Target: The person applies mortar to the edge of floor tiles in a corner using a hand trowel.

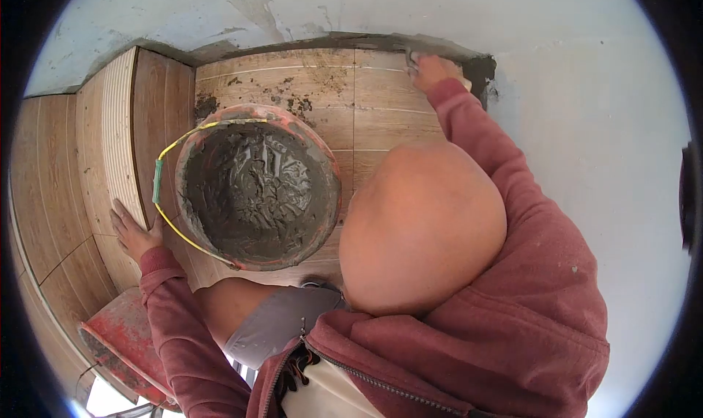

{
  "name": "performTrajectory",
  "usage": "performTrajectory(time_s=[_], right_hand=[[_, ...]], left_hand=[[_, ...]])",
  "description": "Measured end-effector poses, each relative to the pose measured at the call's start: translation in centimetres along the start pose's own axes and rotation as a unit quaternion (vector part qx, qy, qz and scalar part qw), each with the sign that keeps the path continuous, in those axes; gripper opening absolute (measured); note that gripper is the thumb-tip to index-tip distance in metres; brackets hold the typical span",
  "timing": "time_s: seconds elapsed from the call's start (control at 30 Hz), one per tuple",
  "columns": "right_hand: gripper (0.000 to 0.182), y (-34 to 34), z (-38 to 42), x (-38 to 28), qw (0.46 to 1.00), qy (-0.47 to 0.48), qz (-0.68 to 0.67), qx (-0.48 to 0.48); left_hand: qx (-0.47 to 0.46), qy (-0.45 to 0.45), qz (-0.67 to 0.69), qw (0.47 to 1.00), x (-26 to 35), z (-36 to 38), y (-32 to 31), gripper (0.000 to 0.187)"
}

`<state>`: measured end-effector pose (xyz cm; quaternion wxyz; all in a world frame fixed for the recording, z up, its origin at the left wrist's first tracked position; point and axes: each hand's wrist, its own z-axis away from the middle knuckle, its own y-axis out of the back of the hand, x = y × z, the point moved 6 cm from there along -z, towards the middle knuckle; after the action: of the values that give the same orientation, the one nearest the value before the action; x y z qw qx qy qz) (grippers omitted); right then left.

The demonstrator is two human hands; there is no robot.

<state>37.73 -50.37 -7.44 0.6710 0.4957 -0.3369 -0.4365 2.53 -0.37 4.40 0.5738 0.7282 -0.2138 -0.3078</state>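
My right hand (433,74) is closed around a trowel (413,57) at the foot of the wall, near the corner. The hand hides most of the tool; a bit of grey metal and a pale handle end show. Wet grey mortar (395,43) runs in a band along the base of the wall beside it. My left hand (136,231) lies with fingers spread on the grooved edge of a wood-look tiled step (119,136). Between my hands stands an orange bucket (331,187) holding wet grey mortar (256,191), its yellow wire handle (173,143) tipped to the left.
Dark mortar crumbs (296,106) lie on the wood-look floor tiles (381,88) behind the bucket. A second, mortar-stained red bucket (128,337) is tilted at lower left. Bare plastered wall (586,161) rises on the right. My bent knee (425,227) is close to the mortar bucket.
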Motion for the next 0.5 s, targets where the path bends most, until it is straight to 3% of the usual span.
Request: performTrajectory(time_s=[0.5], right_hand=[[0.035,-2.8,0.3,-3.4,0.998,0.049,-0.046,0.016]], left_hand=[[-0.003,0.010,-0.008,1.000,0.1,0.0,0.0,0.098]])
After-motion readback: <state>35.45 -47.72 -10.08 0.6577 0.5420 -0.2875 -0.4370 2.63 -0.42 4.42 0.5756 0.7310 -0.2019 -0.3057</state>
